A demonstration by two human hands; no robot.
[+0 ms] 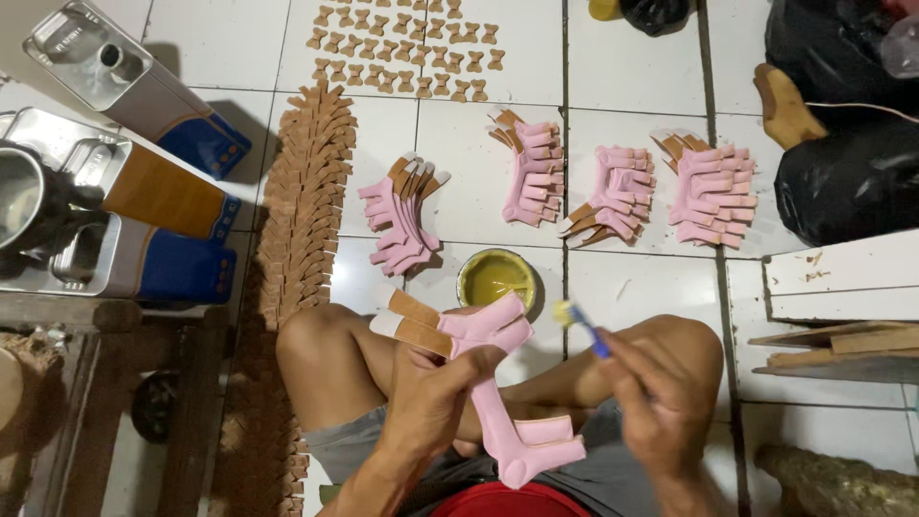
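My left hand [431, 397] grips a pink strap piece [483, 383] with tan-backed ends, held over my lap between my bent knees. My right hand [656, 393] holds a blue-handled brush [581, 328] whose yellow-tipped bristles sit just right of the strap's upper end. A small round tin of yellow glue [496, 278] stands on the white tiled floor just beyond the strap. Four fanned piles of matching pink straps lie further out: one [404, 220] left of the tin, others [531, 170] [617, 191] [710, 190] to the right.
A long row of tan cut pieces [306, 206] runs along the left, with small bow-shaped tan pieces [407, 48] above. Metal cans [134, 91] stand at far left. Black plastic bags [842, 182] and white boards [842, 282] sit at right.
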